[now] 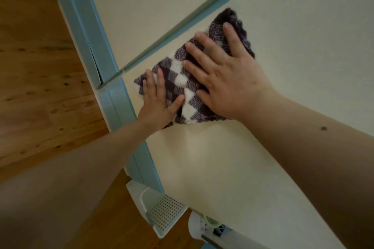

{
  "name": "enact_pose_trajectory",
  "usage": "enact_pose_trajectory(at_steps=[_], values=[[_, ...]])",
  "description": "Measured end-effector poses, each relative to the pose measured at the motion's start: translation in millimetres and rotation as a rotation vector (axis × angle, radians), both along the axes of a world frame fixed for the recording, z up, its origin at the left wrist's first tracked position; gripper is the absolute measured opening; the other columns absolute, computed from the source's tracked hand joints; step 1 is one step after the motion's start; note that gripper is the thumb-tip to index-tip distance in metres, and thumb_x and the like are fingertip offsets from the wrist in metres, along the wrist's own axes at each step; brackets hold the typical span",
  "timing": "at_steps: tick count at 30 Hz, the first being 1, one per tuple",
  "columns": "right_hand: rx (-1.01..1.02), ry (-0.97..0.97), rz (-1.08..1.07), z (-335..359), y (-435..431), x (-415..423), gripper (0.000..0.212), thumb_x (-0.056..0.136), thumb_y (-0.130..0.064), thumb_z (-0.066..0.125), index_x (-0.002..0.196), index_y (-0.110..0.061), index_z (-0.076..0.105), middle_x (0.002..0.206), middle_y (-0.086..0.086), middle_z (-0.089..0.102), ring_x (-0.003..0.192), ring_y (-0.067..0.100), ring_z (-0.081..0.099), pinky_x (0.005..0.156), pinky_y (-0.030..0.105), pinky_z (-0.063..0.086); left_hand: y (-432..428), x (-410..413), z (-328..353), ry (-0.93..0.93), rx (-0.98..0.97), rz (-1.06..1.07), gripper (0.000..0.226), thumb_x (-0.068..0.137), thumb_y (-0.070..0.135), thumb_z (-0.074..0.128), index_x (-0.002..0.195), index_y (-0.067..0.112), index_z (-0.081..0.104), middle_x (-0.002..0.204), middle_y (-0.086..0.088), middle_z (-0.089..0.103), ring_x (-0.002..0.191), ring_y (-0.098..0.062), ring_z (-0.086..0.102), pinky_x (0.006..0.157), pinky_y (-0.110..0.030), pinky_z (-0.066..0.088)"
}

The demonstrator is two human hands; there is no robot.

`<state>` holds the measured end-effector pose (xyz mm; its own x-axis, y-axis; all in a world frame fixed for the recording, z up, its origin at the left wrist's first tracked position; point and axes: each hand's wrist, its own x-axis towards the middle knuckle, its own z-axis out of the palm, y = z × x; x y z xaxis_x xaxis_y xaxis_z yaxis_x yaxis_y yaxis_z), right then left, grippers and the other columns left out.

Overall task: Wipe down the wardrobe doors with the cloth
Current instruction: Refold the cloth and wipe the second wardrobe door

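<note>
We record the cloth (179, 82) as checked: dark purple-brown squares, finely striped grey-lilac squares and white squares. We find the wardrobe doors (222, 168) a plain pale cream. Their edge trim (113, 105) is a flat blue-green, and so is the strip (202, 13) between one panel and the next. The wooden floor (36, 70) is warm orange-brown with darker grain and small dark knots. We note a white plastic basket (166, 212) with a regular grid of small round holes, and beside it a white item (195, 226) with a pale green part.
</note>
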<state>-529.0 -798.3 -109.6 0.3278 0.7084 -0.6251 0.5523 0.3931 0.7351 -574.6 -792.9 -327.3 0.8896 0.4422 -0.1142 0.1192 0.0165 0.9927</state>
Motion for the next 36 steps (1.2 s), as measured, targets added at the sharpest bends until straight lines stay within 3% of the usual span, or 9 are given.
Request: enact_pose_trajectory(at_steps=[7, 14, 17, 22, 27, 31, 36], values=[[0.035, 0.009, -0.020, -15, 25, 11, 0.063, 0.093, -0.049, 0.005, 0.148, -0.020, -0.003, 0.157, 0.009, -0.005, 0.142, 0.031, -0.012, 0.103, 0.055, -0.020, 32, 8, -14, 0.040, -0.043, -0.039, 0.105, 0.045, 0.099, 0.010, 0.126, 0.044, -0.028, 0.149, 0.001, -0.033, 0.139, -0.022, -0.024, 0.109, -0.039, -0.007], [0.009, -0.009, -0.019, -21, 31, 13, 0.063, 0.093, -0.048, 0.002, 0.146, -0.017, -0.010, 0.156, 0.011, -0.011, 0.141, 0.032, -0.015, 0.097, 0.056, -0.027, 30, 12, -22, 0.015, -0.035, 0.020, 0.098, 0.053, 0.096, 0.010, 0.126, 0.044, -0.028, 0.149, 0.000, -0.033, 0.138, -0.023, -0.024, 0.106, -0.037, -0.009], [0.018, -0.017, -0.019, -22, 26, 11, 0.062, 0.093, -0.047, 0.001, 0.146, -0.017, -0.011, 0.156, 0.011, -0.012, 0.141, 0.032, -0.015, 0.101, 0.055, -0.023, 27, 12, -20, 0.022, -0.012, 0.028, 0.098, 0.055, 0.094, 0.008, 0.127, 0.040, -0.028, 0.150, -0.003, -0.032, 0.139, -0.026, -0.023, 0.107, -0.038, -0.009], [-0.005, -0.011, -0.032, -32, -6, -4, 0.063, 0.094, -0.047, 0.002, 0.145, -0.014, -0.015, 0.154, 0.014, -0.016, 0.140, 0.035, -0.019, 0.096, 0.058, -0.027, 3, -1, -31, 0.021, 0.037, -0.034, 0.100, 0.058, 0.094, 0.009, 0.130, 0.034, -0.026, 0.149, -0.007, -0.032, 0.139, -0.030, -0.023, 0.109, -0.039, -0.009], [-0.053, 0.022, -0.056, -45, -56, -25, 0.065, 0.095, -0.044, 0.007, 0.140, -0.007, -0.022, 0.151, 0.020, -0.024, 0.136, 0.039, -0.025, 0.089, 0.062, -0.032, -44, -24, -47, 0.029, 0.092, -0.102, 0.102, 0.060, 0.093, 0.008, 0.131, 0.029, -0.029, 0.139, -0.001, -0.038, 0.134, -0.024, -0.031, 0.107, -0.034, -0.017], [-0.074, 0.062, -0.132, -53, -103, -44, 0.066, 0.097, -0.041, 0.007, 0.132, -0.001, -0.031, 0.134, 0.023, -0.042, 0.120, 0.042, -0.042, 0.083, 0.061, -0.037, -85, -45, -58, 0.022, 0.191, -0.164, 0.093, 0.066, 0.089, 0.008, 0.122, 0.040, -0.048, 0.138, -0.007, -0.039, 0.132, -0.020, -0.034, 0.106, -0.026, -0.024], [-0.163, 0.119, -0.233, -57, -158, -67, 0.069, 0.097, -0.039, 0.007, 0.126, 0.004, -0.039, 0.130, 0.028, -0.046, 0.113, 0.044, -0.048, 0.078, 0.060, -0.042, -157, -73, -69, 0.092, 0.183, -0.208, 0.093, 0.073, 0.085, 0.011, 0.129, 0.034, -0.043, 0.145, -0.022, -0.027, 0.135, -0.041, -0.024, 0.112, -0.046, -0.009]])
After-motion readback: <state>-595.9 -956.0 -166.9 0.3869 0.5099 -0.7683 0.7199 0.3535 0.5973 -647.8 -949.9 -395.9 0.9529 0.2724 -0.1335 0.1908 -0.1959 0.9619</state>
